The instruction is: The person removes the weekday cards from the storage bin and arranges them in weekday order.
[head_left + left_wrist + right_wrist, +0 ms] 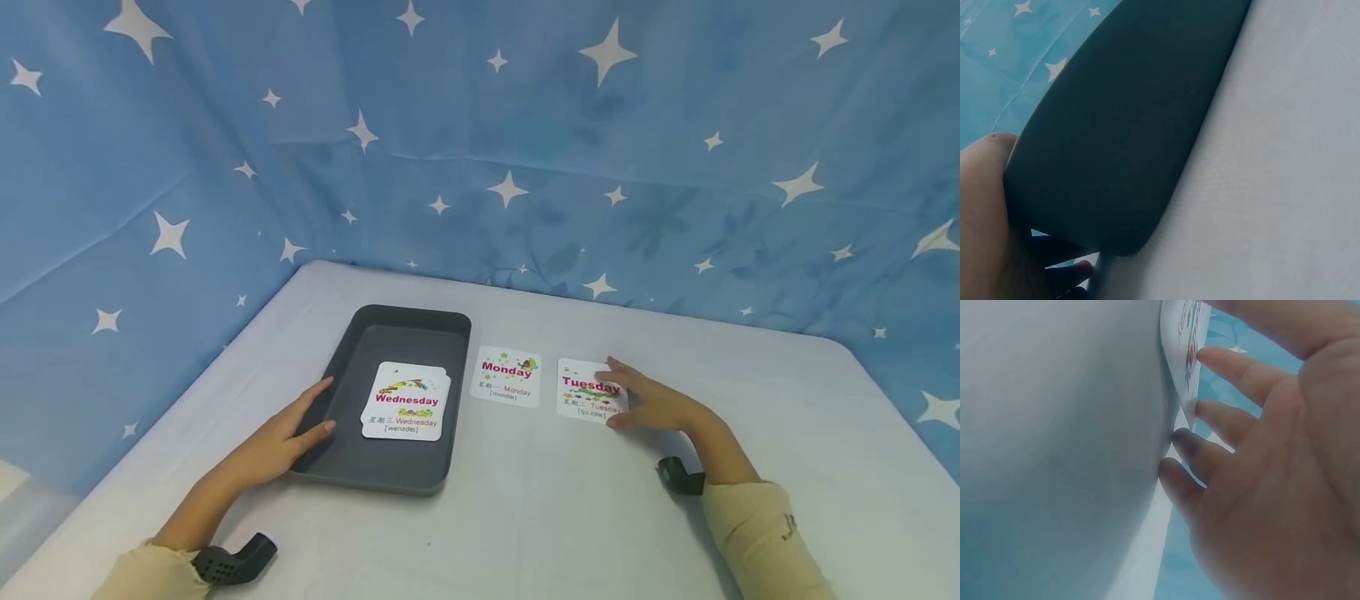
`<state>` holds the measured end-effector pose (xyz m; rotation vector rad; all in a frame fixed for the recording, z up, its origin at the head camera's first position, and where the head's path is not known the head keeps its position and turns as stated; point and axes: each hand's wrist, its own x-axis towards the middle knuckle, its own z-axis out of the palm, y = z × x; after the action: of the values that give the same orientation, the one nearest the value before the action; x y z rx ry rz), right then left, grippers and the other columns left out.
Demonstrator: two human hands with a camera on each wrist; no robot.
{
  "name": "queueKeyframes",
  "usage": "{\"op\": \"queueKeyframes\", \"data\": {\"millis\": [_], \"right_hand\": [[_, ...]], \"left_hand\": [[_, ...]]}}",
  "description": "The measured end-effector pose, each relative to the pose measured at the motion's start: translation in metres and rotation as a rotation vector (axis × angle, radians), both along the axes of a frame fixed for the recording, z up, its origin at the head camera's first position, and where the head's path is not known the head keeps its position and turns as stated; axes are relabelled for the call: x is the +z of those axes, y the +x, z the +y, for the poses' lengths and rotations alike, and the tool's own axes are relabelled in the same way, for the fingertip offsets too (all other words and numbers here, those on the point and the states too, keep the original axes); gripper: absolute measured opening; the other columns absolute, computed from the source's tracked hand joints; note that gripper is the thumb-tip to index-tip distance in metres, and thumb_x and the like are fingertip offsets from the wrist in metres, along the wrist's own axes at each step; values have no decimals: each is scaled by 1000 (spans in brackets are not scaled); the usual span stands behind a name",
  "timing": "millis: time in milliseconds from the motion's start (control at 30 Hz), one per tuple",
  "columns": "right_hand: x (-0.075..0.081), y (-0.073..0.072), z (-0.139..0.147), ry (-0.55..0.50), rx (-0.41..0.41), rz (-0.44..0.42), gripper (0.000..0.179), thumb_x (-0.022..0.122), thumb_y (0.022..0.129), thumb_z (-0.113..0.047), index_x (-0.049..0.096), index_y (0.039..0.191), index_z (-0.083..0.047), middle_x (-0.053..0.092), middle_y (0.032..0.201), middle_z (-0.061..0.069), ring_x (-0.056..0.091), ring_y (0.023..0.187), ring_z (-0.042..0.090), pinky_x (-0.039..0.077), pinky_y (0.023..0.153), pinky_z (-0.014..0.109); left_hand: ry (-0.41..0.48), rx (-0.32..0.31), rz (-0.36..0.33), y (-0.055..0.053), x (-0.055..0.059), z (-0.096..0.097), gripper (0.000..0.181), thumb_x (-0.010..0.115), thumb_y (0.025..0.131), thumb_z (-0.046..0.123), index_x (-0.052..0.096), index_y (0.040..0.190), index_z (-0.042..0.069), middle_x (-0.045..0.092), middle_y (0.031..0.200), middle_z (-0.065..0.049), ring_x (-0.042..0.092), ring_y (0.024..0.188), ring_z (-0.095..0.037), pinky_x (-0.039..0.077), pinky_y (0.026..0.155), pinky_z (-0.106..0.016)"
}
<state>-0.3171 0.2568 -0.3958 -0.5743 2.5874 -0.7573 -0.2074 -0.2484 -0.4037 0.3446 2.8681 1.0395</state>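
A dark grey tray (pixel 345 458) holds a small stack of white cards, topped by a Wednesday card (pixel 407 400). My left hand (pixel 266 442) rests at the tray's left rim, fingers extended and thumb reaching over the inside. The tray's outer wall (pixel 1122 125) fills much of the left wrist view and hides part of that hand. On the table, a Monday card (pixel 506 377) lies right of the tray, with a Tuesday card (pixel 588 404) farther right. My right hand (pixel 656 402) touches the Tuesday card at its right side, fingers loosely spread; its fingertips meet the card (pixel 1179 350) in the right wrist view.
A white cloth covers the table (pixel 525 517). Behind it and on the left hangs a blue curtain (pixel 450 100) with white stars. Black wrist devices (pixel 236 562) sit on both forearms, just above the tabletop.
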Motion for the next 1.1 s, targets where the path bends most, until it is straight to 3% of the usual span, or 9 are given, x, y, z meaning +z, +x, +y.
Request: {"op": "queueKeyframes", "data": {"millis": [500, 1100], "right_hand": [[1, -4, -4, -14, 59, 18, 79, 71, 76, -29, 33, 140, -4, 6, 150, 26, 0, 135, 49, 9, 102, 69], [2, -3, -1, 11, 55, 21, 81, 69, 77, -34, 29, 140, -3, 6, 149, 27, 2, 134, 50, 10, 100, 70]], "left_hand": [[-14, 21, -12, -1, 2, -6, 66, 46, 95, 34, 15, 145, 5, 17, 148, -27, 19, 133, -49, 20, 102, -65], [-2, 7, -14, -5, -3, 1, 65, 44, 96, 34, 15, 146, 7, 16, 150, -23, 16, 136, -43, 18, 107, -60]]}}
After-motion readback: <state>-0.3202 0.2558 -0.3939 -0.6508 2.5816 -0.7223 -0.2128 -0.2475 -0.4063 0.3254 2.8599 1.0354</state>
